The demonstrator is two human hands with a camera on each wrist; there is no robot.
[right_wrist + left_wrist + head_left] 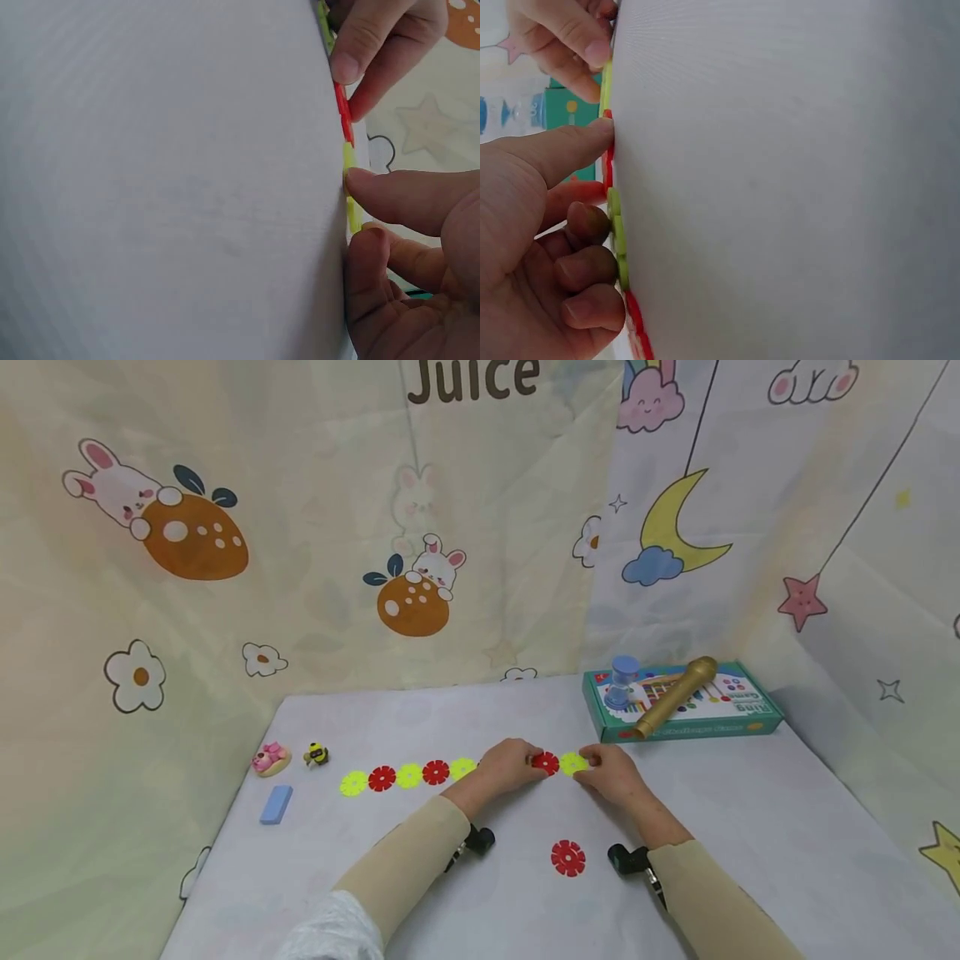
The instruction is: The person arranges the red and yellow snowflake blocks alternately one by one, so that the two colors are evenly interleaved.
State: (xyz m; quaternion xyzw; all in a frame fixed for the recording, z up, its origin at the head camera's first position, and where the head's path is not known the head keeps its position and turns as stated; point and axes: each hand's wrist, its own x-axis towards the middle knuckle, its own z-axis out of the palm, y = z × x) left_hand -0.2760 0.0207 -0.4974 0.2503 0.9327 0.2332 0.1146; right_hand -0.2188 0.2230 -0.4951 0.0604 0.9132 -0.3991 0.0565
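Flat notched plastic discs, alternately yellow and red, run in a row across the white table, beginning with a yellow disc [354, 783] at the left. My left hand [510, 766] pinches a red disc [546, 763] near the row's right end, thumb on its near edge, and covers part of the row. Beside it, my right hand [615, 774] pinches the end yellow disc [574, 764] between thumb and fingers. In the right wrist view, the yellow disc [350, 187] meets the red one [343, 109] edge to edge. A loose red disc [567, 858] lies nearer me.
At the back right, a green game box [690, 727] carries a gold microphone-shaped stick [675, 697] and a blue sand timer [622, 683]. To the left are a pink figurine [271, 759], a bee figure [317, 754] and a blue block [276, 805]. Printed cloth hangs behind.
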